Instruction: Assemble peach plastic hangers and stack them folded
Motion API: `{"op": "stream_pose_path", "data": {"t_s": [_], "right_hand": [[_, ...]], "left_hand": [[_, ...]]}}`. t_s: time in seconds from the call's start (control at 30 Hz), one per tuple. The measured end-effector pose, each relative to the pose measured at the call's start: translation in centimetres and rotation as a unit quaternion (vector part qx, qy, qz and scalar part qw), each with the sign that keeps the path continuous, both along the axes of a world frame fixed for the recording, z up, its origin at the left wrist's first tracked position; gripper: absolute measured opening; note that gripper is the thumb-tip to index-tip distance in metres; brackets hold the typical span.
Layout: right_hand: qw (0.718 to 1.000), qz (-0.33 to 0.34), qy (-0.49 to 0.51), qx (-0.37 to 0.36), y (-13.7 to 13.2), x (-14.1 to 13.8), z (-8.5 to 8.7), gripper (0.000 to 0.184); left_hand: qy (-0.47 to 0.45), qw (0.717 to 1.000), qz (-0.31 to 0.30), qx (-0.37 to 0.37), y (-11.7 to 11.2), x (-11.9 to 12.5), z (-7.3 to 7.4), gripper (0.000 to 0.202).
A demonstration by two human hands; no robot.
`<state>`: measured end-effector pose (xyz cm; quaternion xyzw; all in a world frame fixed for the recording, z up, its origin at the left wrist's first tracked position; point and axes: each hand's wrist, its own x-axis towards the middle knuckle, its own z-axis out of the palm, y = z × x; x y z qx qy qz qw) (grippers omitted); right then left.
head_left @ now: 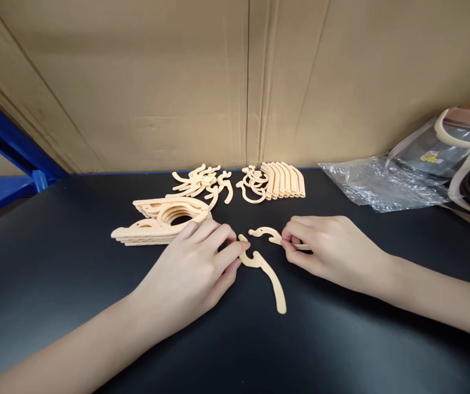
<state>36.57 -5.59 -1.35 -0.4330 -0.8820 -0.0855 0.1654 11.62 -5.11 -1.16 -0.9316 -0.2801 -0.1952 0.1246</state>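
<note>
My left hand (pixel 202 260) pinches the top end of a curved, beige hanger piece (pixel 274 282), whose long arm hangs toward me and to the right over the black table. To the right, my right hand (pixel 329 243) grips another beige hanger piece (pixel 265 232) by its arm, the hooked end pointing left. The two pieces are apart, with a small gap between them. Just behind my left hand lies a stack of folded beige hangers (pixel 142 232), partly covered by the fingers.
Loose beige hook-shaped pieces (pixel 196 180) lie in a heap at the back. Beside them stands a row of curved arms (pixel 284 180). A clear plastic bag (pixel 386 183) and a see-through pouch (pixel 427 148) are at the right. Cardboard (pixel 177 82) walls the rear; a blue frame (pixel 17 142) edges the left.
</note>
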Motion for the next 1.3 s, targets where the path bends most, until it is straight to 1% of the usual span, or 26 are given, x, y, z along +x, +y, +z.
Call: {"op": "stream_pose_path", "data": {"t_s": [0.13, 0.23, 0.5, 0.67, 0.73, 0.83, 0.97, 1.07, 1.2, 1.3], "right_hand": [[0.996, 0.049, -0.043, 0.065, -0.8, -0.4, -0.1, 0.026], [0.992, 0.087, -0.045, 0.081, -1.2, -0.6, -0.2, 0.027], [0.993, 0.106, -0.031, 0.050, -1.5, -0.7, -0.1, 0.020], [0.992, 0.118, -0.021, 0.046, -1.6, -0.4, 0.2, 0.026], [0.991, 0.121, -0.024, 0.051, -1.4, -0.3, 0.1, 0.026], [0.990, 0.125, -0.032, 0.053, -1.2, -0.1, 0.1, 0.024], [0.991, 0.122, -0.026, 0.039, -1.2, -0.2, 0.2, 0.024], [0.993, 0.118, -0.010, 0.026, -1.3, -0.2, 0.3, 0.026], [0.993, 0.118, 0.010, 0.012, -1.1, -0.2, 0.5, 0.029], [0.993, 0.117, 0.015, 0.023, -0.7, 0.0, 0.8, 0.030]], "left_hand": [[0.000, 1.000, -0.014, -0.005, 0.0, 0.3, 0.1, 0.017], [-0.005, 1.000, -0.021, -0.010, 0.0, 0.4, 0.2, 0.015], [-0.022, 0.999, -0.029, 0.004, 0.1, 0.3, 0.1, 0.013], [-0.023, 0.999, -0.025, 0.029, 0.1, 0.4, 0.2, 0.015], [-0.022, 0.999, -0.021, 0.033, 0.0, 0.3, 0.1, 0.015], [-0.030, 0.999, -0.022, 0.015, 0.0, 0.2, 0.1, 0.009], [-0.036, 0.998, -0.040, -0.019, 0.1, 0.2, 0.0, 0.010], [-0.032, 0.998, -0.045, -0.010, 0.1, 0.3, 0.1, 0.013], [-0.031, 0.999, -0.044, -0.005, 0.2, 0.2, 0.0, 0.013], [-0.030, 0.999, -0.042, -0.010, 0.2, 0.1, -0.2, 0.012]]}}
